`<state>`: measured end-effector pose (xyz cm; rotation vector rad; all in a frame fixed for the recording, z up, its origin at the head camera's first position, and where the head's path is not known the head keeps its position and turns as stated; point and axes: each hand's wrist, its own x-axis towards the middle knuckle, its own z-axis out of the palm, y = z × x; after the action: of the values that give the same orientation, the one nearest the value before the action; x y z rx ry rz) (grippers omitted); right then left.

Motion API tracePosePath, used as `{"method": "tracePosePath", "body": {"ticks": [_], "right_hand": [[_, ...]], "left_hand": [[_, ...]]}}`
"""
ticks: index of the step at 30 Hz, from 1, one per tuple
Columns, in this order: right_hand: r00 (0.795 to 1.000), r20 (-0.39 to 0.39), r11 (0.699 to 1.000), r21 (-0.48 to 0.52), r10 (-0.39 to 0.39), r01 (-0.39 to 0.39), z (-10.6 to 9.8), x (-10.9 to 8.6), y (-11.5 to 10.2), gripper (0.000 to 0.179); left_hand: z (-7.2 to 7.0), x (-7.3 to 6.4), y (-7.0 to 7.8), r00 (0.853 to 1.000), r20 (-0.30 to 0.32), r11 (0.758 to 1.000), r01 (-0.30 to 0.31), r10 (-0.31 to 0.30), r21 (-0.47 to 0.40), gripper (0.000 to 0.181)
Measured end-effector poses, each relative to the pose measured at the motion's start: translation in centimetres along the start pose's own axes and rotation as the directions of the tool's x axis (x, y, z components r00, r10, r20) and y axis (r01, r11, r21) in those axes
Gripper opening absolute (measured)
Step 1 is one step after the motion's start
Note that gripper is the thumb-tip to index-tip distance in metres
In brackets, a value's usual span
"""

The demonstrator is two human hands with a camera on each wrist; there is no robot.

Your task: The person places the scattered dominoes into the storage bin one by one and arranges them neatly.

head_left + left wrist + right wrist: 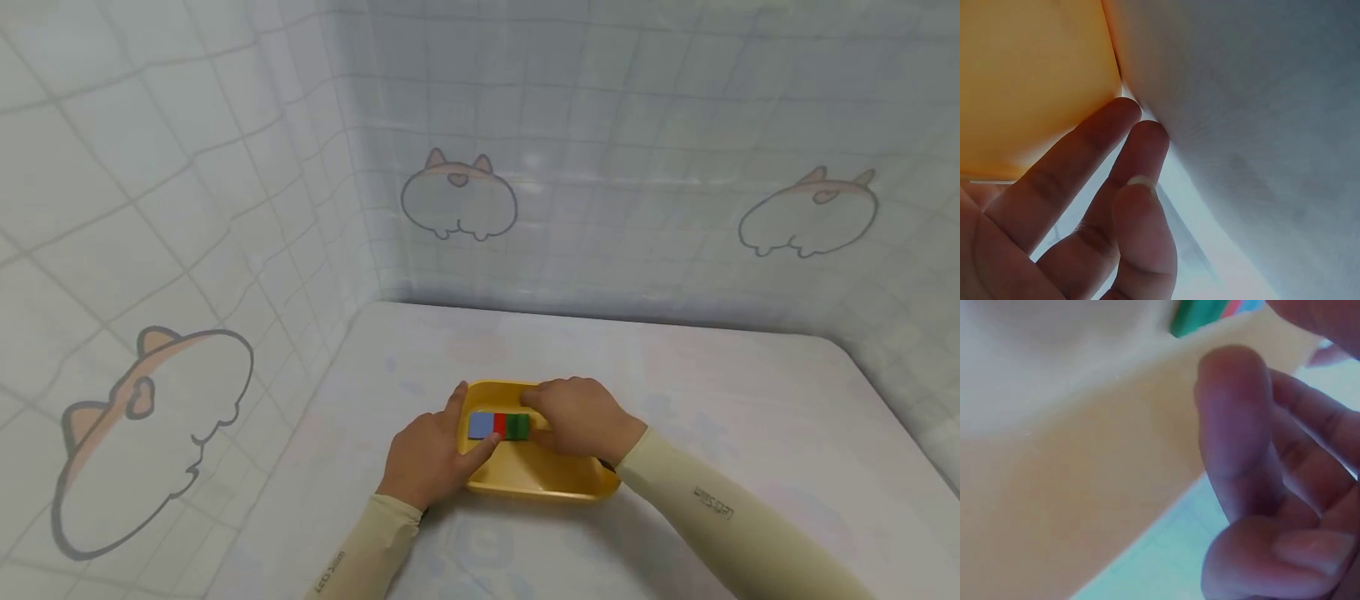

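Note:
A yellow tray [525,475] lies on the table, with a row of small blocks in it: a light blue block [481,425], a red block [499,423] and a green block [517,427] side by side. My left hand [427,458] holds the tray's left side. Its thumb reaches over the rim to the red block; whether it touches is unclear. In the left wrist view, other fingers [1104,150] lie against the tray's outside. My right hand [581,417] is over the tray's right part, its bent fingers spread beside the green block's right end, nothing visible between them.
A pale patterned cloth [375,350] covers the table. White grid-patterned curtains with cartoon animal prints [459,200] stand behind and on both sides.

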<state>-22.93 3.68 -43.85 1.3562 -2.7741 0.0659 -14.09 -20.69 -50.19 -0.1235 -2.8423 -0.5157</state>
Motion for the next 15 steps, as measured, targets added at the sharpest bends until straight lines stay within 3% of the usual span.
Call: {"method": "tracePosePath", "body": {"ticks": [9, 15], "right_hand": [[0.987, -0.161, 0.999, 0.044, 0.019, -0.012, -2.1, -2.8, 0.8, 0.039], [0.968, -0.24, 0.997, 0.051, 0.073, -0.063, -3.0, -4.4, 2.4, 0.033]], "left_hand": [[0.3, 0.2, 0.1, 0.998, 0.006, 0.997, -0.063, 0.063, 0.04, 0.106], [0.8, -0.1, 0.3, 0.999, 0.005, 0.998, -0.052, 0.052, 0.034, 0.11]]}}
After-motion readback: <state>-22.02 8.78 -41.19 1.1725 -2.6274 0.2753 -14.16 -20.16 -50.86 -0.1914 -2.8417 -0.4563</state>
